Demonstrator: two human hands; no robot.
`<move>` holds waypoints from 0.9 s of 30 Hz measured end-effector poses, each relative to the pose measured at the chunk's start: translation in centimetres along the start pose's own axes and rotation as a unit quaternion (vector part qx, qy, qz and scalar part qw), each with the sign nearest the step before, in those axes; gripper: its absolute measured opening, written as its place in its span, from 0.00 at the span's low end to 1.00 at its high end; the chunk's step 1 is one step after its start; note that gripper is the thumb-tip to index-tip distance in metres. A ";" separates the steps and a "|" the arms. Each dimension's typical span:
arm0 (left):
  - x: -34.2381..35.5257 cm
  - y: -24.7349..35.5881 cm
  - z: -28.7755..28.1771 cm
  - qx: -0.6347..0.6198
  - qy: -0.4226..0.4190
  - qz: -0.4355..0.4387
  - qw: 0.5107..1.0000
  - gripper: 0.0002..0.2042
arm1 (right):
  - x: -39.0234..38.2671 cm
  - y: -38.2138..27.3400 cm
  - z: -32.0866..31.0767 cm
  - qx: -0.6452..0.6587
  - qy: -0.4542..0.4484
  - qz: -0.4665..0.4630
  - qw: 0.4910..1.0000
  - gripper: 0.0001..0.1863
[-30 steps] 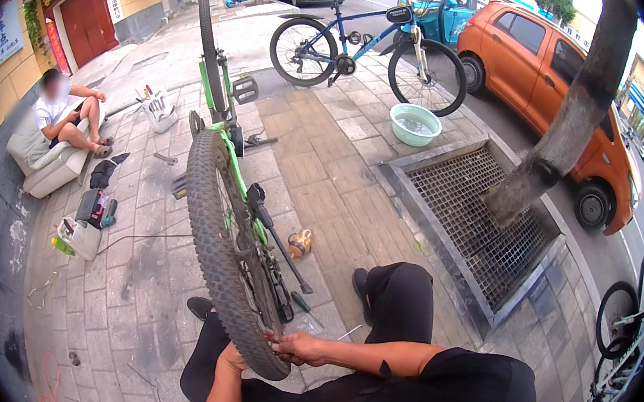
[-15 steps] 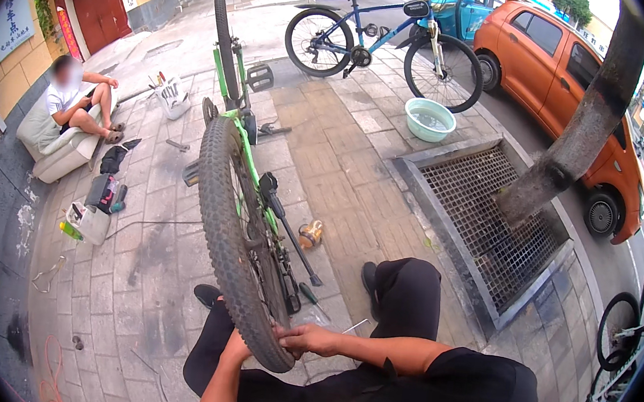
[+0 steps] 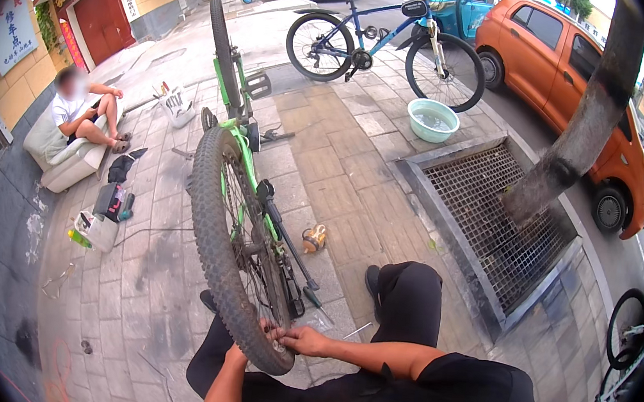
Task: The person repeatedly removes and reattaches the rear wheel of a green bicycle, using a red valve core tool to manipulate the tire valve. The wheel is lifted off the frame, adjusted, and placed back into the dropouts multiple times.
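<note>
Between my knees is the near wheel of a green bicycle [image 3: 250, 158], its knobby tire [image 3: 213, 229] toward me. My left hand [image 3: 270, 328] reaches from the wheel's left side, partly hidden by the tire. Its fingertips show at the spokes, curled by the rim. From the right comes my right hand [image 3: 306, 341], its fingers pinched together at the same low part of the rim, close to the left fingertips. Whatever lies between the fingers is too small to make out. A black kickstand [image 3: 287, 233] slants beside the wheel.
A screwdriver [image 3: 316, 301] and an amber jar [image 3: 314, 238] lie right of the wheel. A tree grate [image 3: 486, 210], a water basin [image 3: 432, 121] and a blue bicycle [image 3: 382, 42] are beyond. Left are a white container [image 3: 97, 231], a toolbox [image 3: 112, 201] and a seated person [image 3: 80, 113].
My left fingertips now show through the spokes beside the rim. My right hand stays pinched close by. The whole view has shifted slightly.
</note>
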State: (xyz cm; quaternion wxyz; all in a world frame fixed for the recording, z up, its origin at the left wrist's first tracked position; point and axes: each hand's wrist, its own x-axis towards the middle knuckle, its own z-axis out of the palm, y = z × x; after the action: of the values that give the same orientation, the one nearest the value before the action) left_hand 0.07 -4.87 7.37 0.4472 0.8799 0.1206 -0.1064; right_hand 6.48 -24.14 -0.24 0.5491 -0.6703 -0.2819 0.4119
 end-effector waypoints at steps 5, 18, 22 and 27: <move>0.2 -3.8 3.0 0.152 0.144 0.051 0.976 0.21 | 0.9 1.3 0.6 0.054 -0.031 0.106 0.992 0.16; -1.5 -4.4 0.2 -0.492 -0.131 -0.081 0.857 0.20 | -0.4 0.8 0.9 0.262 -0.041 0.164 0.950 0.19; -3.0 -1.4 0.8 -0.661 -0.141 -0.122 0.727 0.22 | -1.3 -0.7 0.3 0.299 -0.081 0.166 0.936 0.17; -1.0 -9.5 3.7 -0.713 -0.203 -0.066 0.668 0.21 | -2.0 -2.8 -0.2 0.339 -0.123 0.181 0.915 0.15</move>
State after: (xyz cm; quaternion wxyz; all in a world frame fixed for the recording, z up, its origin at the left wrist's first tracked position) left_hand -4.13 -2.55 -1.70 0.9435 0.2392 0.1238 -0.1930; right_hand 5.84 -25.23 2.94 0.6202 -0.4274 -0.0644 0.6547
